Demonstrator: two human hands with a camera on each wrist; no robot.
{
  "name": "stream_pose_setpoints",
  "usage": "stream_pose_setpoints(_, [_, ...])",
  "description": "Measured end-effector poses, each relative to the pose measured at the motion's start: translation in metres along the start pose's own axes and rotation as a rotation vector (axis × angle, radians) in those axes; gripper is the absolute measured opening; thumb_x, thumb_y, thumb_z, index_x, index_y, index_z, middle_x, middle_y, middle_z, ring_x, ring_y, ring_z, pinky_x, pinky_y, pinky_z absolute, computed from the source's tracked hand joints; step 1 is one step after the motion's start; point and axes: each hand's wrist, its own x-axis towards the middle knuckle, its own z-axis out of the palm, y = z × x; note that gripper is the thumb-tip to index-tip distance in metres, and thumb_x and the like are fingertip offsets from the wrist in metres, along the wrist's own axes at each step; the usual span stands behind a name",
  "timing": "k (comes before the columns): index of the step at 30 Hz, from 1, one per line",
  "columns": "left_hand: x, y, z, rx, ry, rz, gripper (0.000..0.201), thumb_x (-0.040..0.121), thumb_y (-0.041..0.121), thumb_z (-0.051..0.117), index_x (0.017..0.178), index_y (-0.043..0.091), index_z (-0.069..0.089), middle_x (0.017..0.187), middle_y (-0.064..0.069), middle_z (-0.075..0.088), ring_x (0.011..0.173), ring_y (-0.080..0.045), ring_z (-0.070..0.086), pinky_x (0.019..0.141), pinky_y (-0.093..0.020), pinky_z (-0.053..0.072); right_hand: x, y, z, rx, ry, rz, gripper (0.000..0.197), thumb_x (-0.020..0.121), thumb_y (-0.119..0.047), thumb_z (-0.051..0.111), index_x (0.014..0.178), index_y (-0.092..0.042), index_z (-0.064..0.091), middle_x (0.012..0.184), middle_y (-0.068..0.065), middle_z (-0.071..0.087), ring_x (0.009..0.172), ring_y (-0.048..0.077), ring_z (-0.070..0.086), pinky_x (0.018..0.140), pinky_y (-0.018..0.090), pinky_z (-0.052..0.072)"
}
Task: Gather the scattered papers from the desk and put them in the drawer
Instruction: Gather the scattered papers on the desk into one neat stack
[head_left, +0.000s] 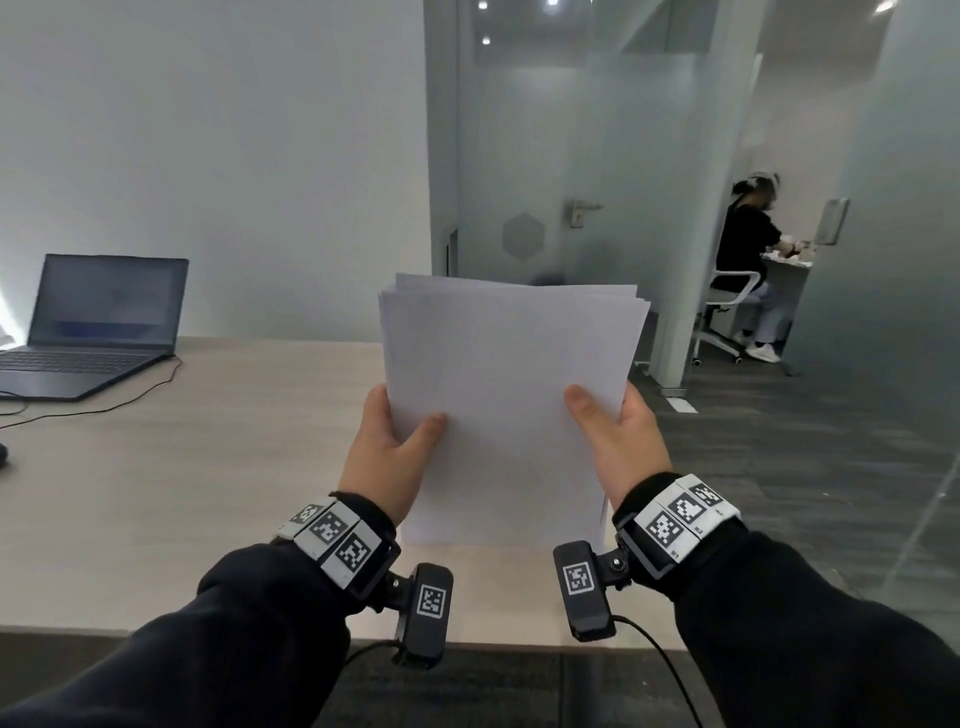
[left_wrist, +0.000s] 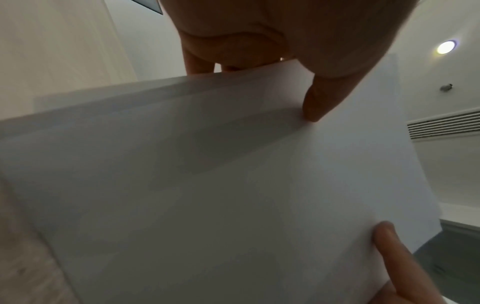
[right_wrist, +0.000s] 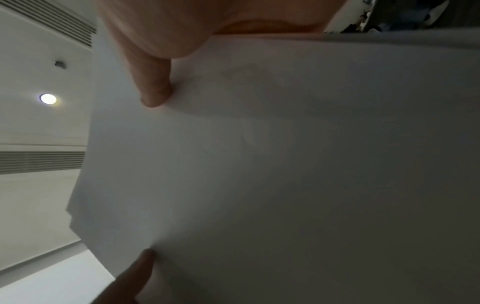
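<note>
A stack of white papers (head_left: 509, 395) stands upright, its bottom edge on or just above the light wooden desk (head_left: 208, 467). My left hand (head_left: 389, 447) grips the stack's left edge, thumb on the front sheet and fingers behind. My right hand (head_left: 618, 436) grips the right edge the same way. The top edges of the sheets are slightly uneven. The papers (left_wrist: 233, 195) fill the left wrist view, with the left hand's thumb (left_wrist: 319, 98) pressed on them. In the right wrist view the papers (right_wrist: 285, 164) sit under the right hand's thumb (right_wrist: 153, 86). No drawer is in view.
An open laptop (head_left: 98, 322) with a dark cable stands at the desk's far left. The desk's right edge meets dark floor (head_left: 779, 467). Beyond are frosted glass partitions, a door with a handle (head_left: 579, 210), and a seated person (head_left: 748, 260) at another table.
</note>
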Motion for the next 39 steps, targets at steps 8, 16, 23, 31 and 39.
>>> stream_pose_setpoints(8, [0.020, 0.035, -0.003, -0.094, -0.013, 0.046, 0.044, 0.071, 0.022, 0.065, 0.106, 0.045, 0.049, 0.110, 0.011, 0.066, 0.099, -0.003, 0.065, 0.086, -0.034, 0.053, 0.018, -0.023, 0.007, 0.063, -0.030, -0.013, 0.027, 0.085, -0.027, 0.073, 0.110, -0.024, 0.064, 0.104, -0.002, 0.076, 0.096, 0.014, 0.073, 0.082, 0.031, 0.058])
stream_pose_setpoints(16, [0.048, 0.081, -0.008, -0.233, 0.026, -0.004, 0.028, 0.075, 0.048, 0.071, 0.097, 0.030, 0.067, 0.096, 0.005, 0.072, 0.094, -0.019, 0.069, 0.083, -0.039, 0.054, 0.026, -0.052, 0.008, 0.070, 0.001, 0.039, 0.028, 0.087, -0.042, 0.065, 0.097, -0.017, 0.071, 0.094, 0.007, 0.077, 0.086, 0.025, 0.074, 0.080, 0.044, 0.059])
stream_pose_setpoints(23, [0.052, 0.096, -0.008, -0.199, 0.103, -0.126, 0.035, 0.082, 0.057, 0.059, 0.080, 0.023, 0.066, 0.079, 0.004, 0.057, 0.075, -0.018, 0.054, 0.072, -0.036, 0.040, 0.026, -0.084, 0.010, -0.029, 0.059, 0.123, 0.055, 0.085, -0.066, 0.048, 0.078, -0.012, 0.050, 0.076, 0.008, 0.043, 0.066, 0.021, 0.043, 0.063, 0.032, 0.036])
stream_pose_setpoints(31, [0.047, 0.102, -0.008, -0.213, 0.135, -0.092, 0.034, 0.091, 0.041, 0.052, 0.070, 0.024, 0.071, 0.069, 0.009, 0.062, 0.069, -0.015, 0.056, 0.061, -0.030, 0.039, 0.027, -0.089, 0.013, 0.028, 0.133, 0.119, 0.051, 0.090, -0.058, 0.044, 0.072, -0.022, 0.074, 0.077, 0.002, 0.071, 0.067, 0.020, 0.065, 0.065, 0.031, 0.053])
stream_pose_setpoints(39, [0.023, 0.030, -0.009, -0.134, -0.045, -0.050, 0.051, 0.066, 0.055, 0.077, 0.104, 0.022, 0.069, 0.097, 0.004, 0.077, 0.088, -0.015, 0.073, 0.077, -0.036, 0.058, -0.003, -0.007, 0.000, -0.001, -0.065, 0.132, 0.029, 0.077, -0.034, 0.078, 0.101, -0.019, 0.073, 0.097, 0.001, 0.078, 0.090, 0.020, 0.075, 0.079, 0.036, 0.058])
